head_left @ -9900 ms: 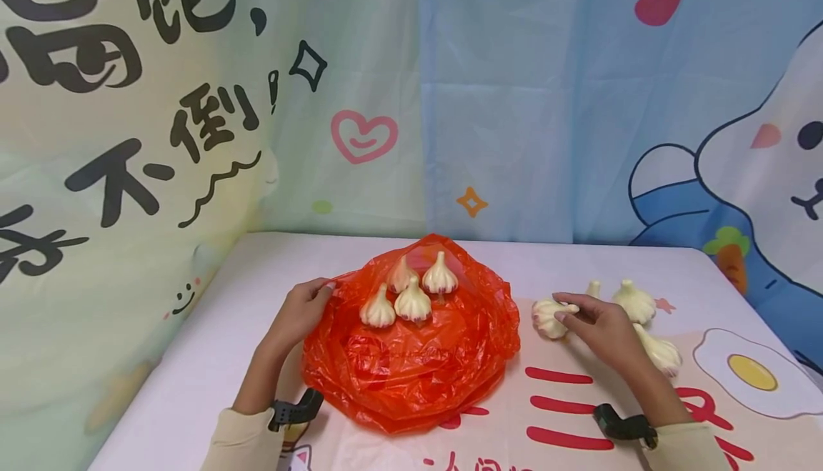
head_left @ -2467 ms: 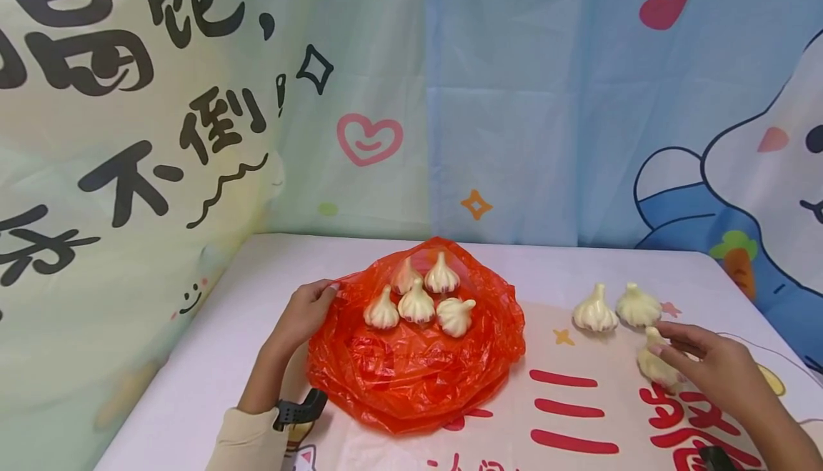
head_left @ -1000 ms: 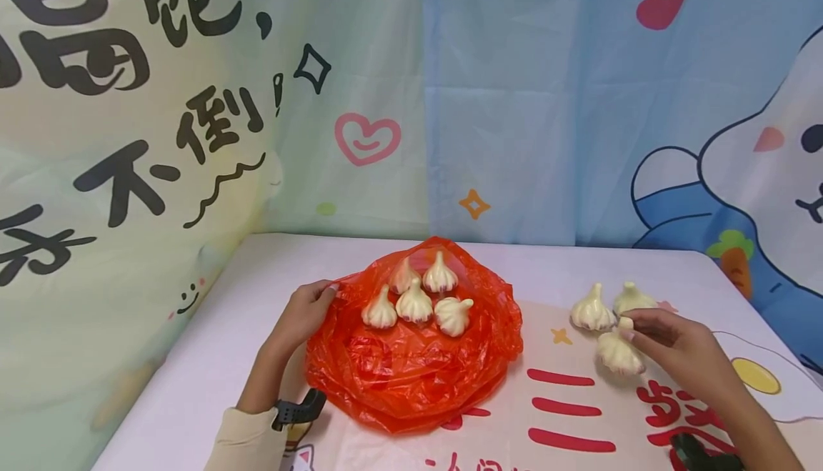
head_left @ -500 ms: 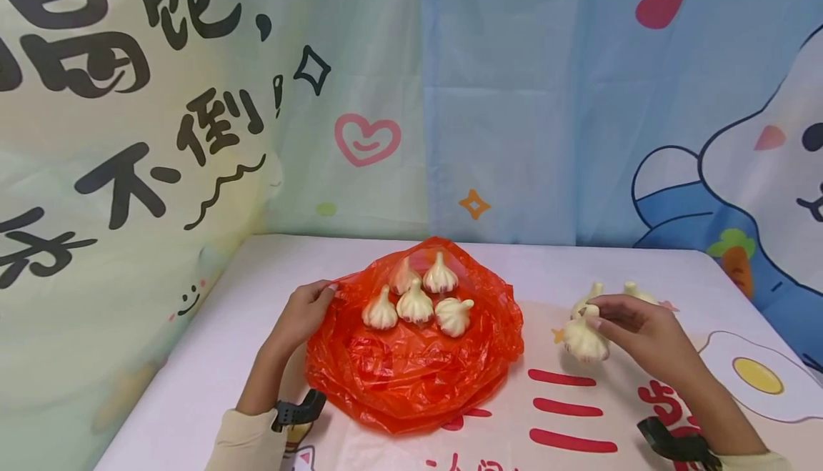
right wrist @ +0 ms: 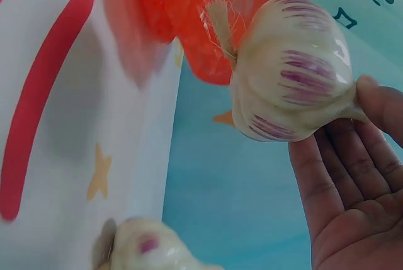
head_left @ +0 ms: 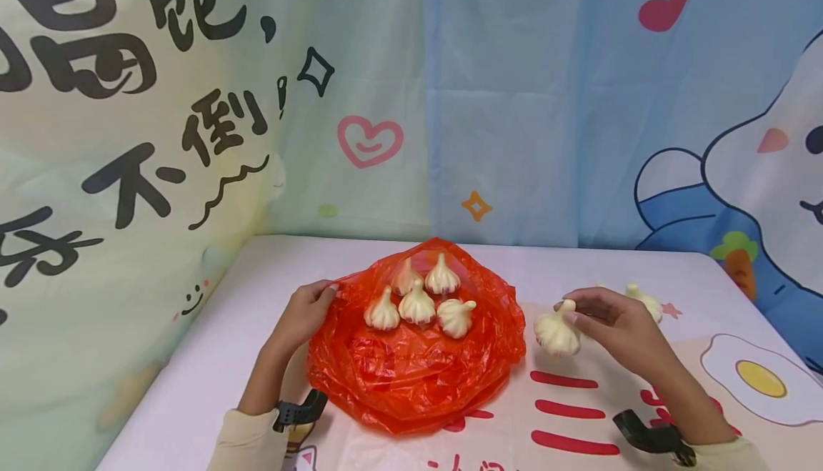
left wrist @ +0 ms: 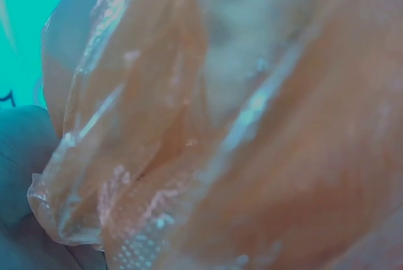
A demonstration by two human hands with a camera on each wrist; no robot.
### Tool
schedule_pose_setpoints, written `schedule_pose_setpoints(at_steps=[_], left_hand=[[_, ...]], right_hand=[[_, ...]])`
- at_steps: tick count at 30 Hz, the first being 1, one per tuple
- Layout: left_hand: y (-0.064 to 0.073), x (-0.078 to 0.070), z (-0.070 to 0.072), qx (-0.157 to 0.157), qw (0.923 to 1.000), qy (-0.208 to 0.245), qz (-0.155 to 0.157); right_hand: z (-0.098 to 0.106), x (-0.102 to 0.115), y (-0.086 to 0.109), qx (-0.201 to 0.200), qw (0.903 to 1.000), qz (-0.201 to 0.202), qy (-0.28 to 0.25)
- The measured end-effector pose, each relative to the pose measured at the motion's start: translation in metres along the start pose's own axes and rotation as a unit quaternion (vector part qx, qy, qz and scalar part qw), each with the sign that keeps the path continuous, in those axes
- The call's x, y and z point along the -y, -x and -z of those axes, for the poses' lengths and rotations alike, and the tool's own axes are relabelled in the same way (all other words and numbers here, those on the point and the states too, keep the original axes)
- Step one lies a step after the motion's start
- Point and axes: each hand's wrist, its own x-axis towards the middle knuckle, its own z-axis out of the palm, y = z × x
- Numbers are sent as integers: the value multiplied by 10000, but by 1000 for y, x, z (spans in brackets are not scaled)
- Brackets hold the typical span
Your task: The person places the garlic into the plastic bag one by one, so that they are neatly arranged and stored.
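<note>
A red plastic bag lies spread on the table, with several garlic bulbs resting on its far half. At its left edge my left hand pinches the plastic; in the left wrist view the bag fills most of the frame beside the fingers. Right of the bag, my right hand pinches a garlic bulb by its stem, above the table. The right wrist view shows this garlic bulb with purple streaks and a root tuft, its stem between thumb and fingers.
Behind my right hand another garlic bulb stands on the table; the tip of one more shows over the knuckles. A printed mat with a fried egg covers the front. A patterned curtain hangs behind.
A fifth bulb came onto the bag since the oldest frame. My right hand picked up a bulb at the right and carried it left toward the bag. My left hand stayed on the edge.
</note>
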Motion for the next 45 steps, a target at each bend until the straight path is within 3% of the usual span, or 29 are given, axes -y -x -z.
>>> schedule_pose_setpoints(at_steps=[13, 24, 45], left_hand=[[-3, 0, 0, 30, 10000, -11, -17], [-1, -1, 1, 62, 10000, -5, -39], [-2, 1, 0, 62, 10000, 3, 5]], right_hand=[[-20, 16, -11, 204, 9935, 478, -1011], [-41, 34, -26, 329, 9939, 283, -1016], [-85, 57, -58, 1055, 9751, 611, -1854]])
